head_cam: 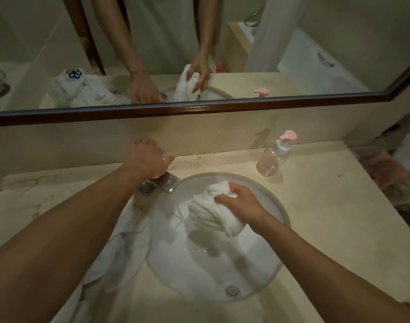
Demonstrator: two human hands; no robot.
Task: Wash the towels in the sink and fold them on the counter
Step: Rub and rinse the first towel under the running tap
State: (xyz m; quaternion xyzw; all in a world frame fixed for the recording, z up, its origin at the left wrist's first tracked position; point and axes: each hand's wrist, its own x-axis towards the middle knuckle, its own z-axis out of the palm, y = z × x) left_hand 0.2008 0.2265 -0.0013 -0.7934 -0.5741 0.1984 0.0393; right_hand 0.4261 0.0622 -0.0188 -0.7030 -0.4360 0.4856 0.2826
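Observation:
A white towel (210, 207) hangs bunched above the round white sink (280, 212), and my right hand (240, 202) grips its top. Water runs in a thin stream from the chrome faucet (161, 185) into the basin beside the towel. My left hand (148, 159) is curled around the faucet's handle at the back of the sink. More white towels (120, 250) lie crumpled on the counter (316, 241) left of the basin, partly under my left forearm.
A clear pump bottle with a pink top (275, 155) stands on the counter at the back right. A wood-framed mirror (199, 108) runs along the wall behind. The drain (232, 290) sits at the basin's near side. Pink and white cloth (395, 169) lies beyond the counter's right end.

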